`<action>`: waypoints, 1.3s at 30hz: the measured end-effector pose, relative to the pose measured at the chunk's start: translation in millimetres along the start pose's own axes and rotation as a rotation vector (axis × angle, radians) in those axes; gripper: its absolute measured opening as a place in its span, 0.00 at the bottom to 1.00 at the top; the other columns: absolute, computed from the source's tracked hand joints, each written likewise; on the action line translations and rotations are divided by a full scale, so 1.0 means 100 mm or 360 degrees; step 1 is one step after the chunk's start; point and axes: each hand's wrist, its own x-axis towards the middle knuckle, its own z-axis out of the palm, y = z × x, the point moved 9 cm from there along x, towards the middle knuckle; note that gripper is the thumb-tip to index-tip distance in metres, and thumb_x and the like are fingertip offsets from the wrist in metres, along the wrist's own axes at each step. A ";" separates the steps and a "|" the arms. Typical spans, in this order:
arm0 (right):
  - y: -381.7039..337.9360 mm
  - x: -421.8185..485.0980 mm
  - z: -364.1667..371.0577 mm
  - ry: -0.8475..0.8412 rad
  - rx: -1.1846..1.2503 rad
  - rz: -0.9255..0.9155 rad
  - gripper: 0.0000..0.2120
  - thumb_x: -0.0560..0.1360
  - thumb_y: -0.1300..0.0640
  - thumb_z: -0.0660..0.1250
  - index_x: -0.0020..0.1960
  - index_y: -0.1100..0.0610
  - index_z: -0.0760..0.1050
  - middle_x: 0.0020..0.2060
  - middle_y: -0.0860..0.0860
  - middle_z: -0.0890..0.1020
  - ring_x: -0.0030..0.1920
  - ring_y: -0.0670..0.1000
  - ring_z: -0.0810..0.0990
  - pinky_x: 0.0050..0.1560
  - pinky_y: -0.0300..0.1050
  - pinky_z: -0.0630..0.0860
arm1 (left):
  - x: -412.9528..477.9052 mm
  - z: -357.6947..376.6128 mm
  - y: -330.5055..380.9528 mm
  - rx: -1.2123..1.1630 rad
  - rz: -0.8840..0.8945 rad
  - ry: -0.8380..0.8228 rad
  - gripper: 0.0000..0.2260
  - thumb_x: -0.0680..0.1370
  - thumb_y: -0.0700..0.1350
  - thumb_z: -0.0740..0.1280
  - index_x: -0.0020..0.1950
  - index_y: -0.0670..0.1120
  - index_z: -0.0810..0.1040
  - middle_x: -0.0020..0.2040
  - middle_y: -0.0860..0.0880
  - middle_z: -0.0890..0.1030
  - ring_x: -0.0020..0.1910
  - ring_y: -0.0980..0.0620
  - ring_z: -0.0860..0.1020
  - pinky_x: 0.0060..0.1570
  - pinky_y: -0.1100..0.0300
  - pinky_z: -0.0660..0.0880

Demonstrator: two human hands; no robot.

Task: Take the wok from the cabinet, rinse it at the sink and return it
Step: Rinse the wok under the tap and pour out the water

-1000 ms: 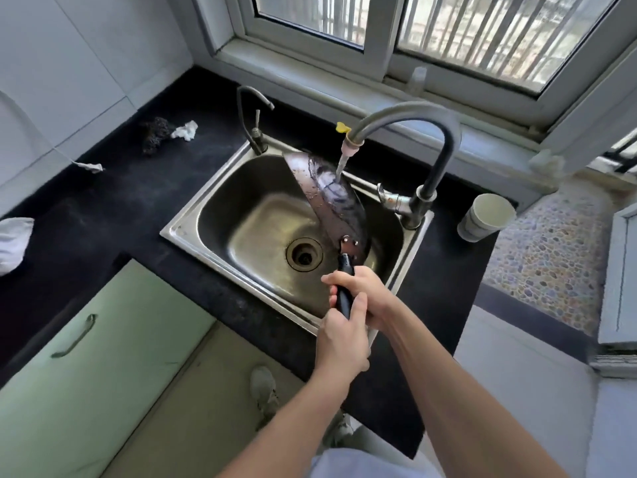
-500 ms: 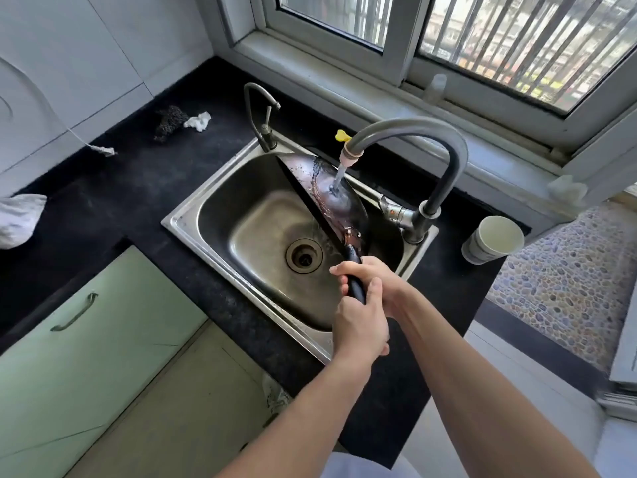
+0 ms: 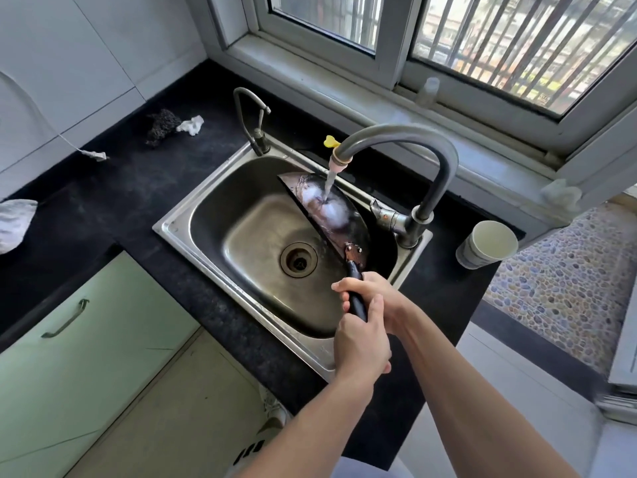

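A dark wok point(image 3: 339, 219) stands tilted on its edge inside the steel sink point(image 3: 193, 215), its outer side turned to the right. Water runs from the grey curved tap point(image 3: 400, 139) and splashes white on that side. Both hands hold the wok's black handle point(image 3: 355, 298) over the sink's front right corner. My left hand point(image 3: 360, 343) grips the lower end of the handle. My right hand point(image 3: 374, 293) wraps it just above, closer to the wok.
A small second tap point(image 3: 253, 119) stands at the sink's back left. A white cup point(image 3: 487, 244) sits on the black counter point(image 3: 103, 201) right of the sink. A scourer point(image 3: 162, 125) and crumpled papers lie at the back left. A pale green cabinet door point(image 3: 79, 343) is below left.
The wok has rolled over on its edge, so its outer side now faces right under the stream instead of its inside showing. Both hands stayed on the handle.
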 end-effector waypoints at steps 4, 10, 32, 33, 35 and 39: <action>0.12 -0.02 0.08 0.0063 0.0060 -0.0045 0.14 0.76 0.65 0.71 0.34 0.59 0.72 0.28 0.52 0.76 0.26 0.48 0.76 0.29 0.40 0.76 | -0.06 -0.11 -0.13 -0.0003 0.0037 -0.0031 0.26 0.78 0.63 0.59 0.51 0.38 0.76 0.30 0.49 0.76 0.17 0.55 0.71 0.24 0.60 0.72; 0.31 -0.12 0.23 0.0161 0.0023 -0.0170 0.15 0.76 0.65 0.70 0.32 0.58 0.74 0.28 0.54 0.77 0.27 0.51 0.77 0.31 0.43 0.76 | -0.21 -0.30 -0.29 -0.0139 0.0098 -0.0216 0.18 0.79 0.57 0.63 0.41 0.42 0.74 0.28 0.51 0.71 0.19 0.55 0.67 0.21 0.60 0.67; 0.66 -0.07 1.42 0.0743 0.0617 -0.0385 0.14 0.78 0.68 0.68 0.35 0.59 0.71 0.27 0.53 0.75 0.25 0.50 0.75 0.28 0.41 0.77 | 0.15 -1.69 -0.60 0.0546 0.0319 -0.0660 0.20 0.72 0.66 0.62 0.45 0.48 0.72 0.52 0.37 0.82 0.47 0.34 0.81 0.40 0.49 0.73; 0.68 -0.07 1.48 0.0764 0.0628 -0.0394 0.14 0.78 0.68 0.68 0.36 0.59 0.71 0.27 0.53 0.75 0.25 0.50 0.75 0.28 0.41 0.77 | 0.16 -1.75 -0.61 0.0566 0.0325 -0.0679 0.19 0.73 0.65 0.63 0.44 0.48 0.72 0.52 0.37 0.82 0.46 0.36 0.81 0.41 0.50 0.74; 0.72 -0.07 1.58 0.0804 0.0634 -0.0397 0.14 0.78 0.68 0.68 0.36 0.59 0.70 0.27 0.53 0.75 0.25 0.50 0.75 0.28 0.41 0.77 | 0.17 -1.87 -0.63 0.0575 0.0332 -0.0708 0.17 0.74 0.63 0.64 0.43 0.48 0.72 0.48 0.38 0.82 0.42 0.38 0.81 0.40 0.50 0.75; 0.76 -0.08 1.66 0.0894 0.0556 -0.0414 0.15 0.78 0.68 0.68 0.35 0.59 0.69 0.27 0.54 0.75 0.25 0.51 0.75 0.28 0.42 0.76 | 0.11 -1.99 -0.66 0.0461 0.0281 -0.0817 0.16 0.77 0.58 0.65 0.40 0.46 0.71 0.31 0.47 0.76 0.23 0.51 0.72 0.26 0.59 0.70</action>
